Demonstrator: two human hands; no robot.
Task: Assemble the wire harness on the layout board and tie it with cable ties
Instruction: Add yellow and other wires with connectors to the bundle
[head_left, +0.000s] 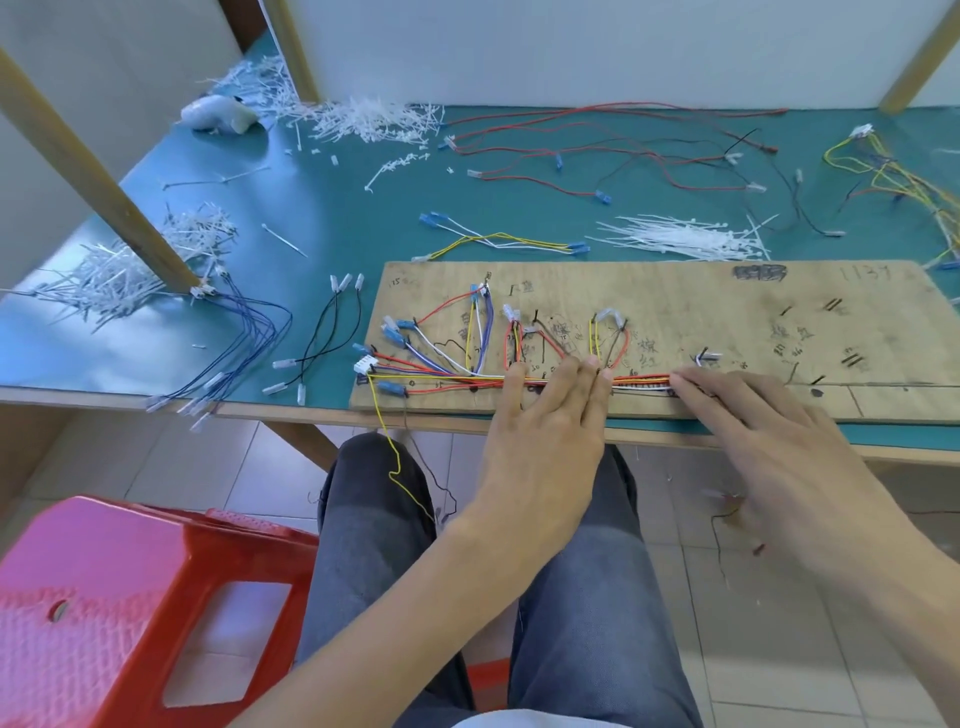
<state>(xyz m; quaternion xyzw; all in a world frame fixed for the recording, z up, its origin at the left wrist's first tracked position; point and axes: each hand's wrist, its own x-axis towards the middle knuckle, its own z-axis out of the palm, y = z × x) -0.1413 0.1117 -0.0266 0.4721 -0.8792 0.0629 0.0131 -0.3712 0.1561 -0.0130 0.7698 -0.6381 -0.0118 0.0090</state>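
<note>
A red stool (104, 597) stood at far left, below loose blue wires (249, 338) draped over the table (337, 208) edge. The wire harness (447, 376) lay on the layout board (675, 312) along its near edge. The left hand (540, 441) pressed straight, slightly spread fingers (569, 374) onto the harness. Loose cable ties (680, 236) lay behind the board. The right hand (769, 431) rested flat, its fingers extended and touching the harness.

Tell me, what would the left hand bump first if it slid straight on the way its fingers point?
Probably the wire loops on the layout board, just past the fingertips of the left hand, though depth is unclear.
</note>
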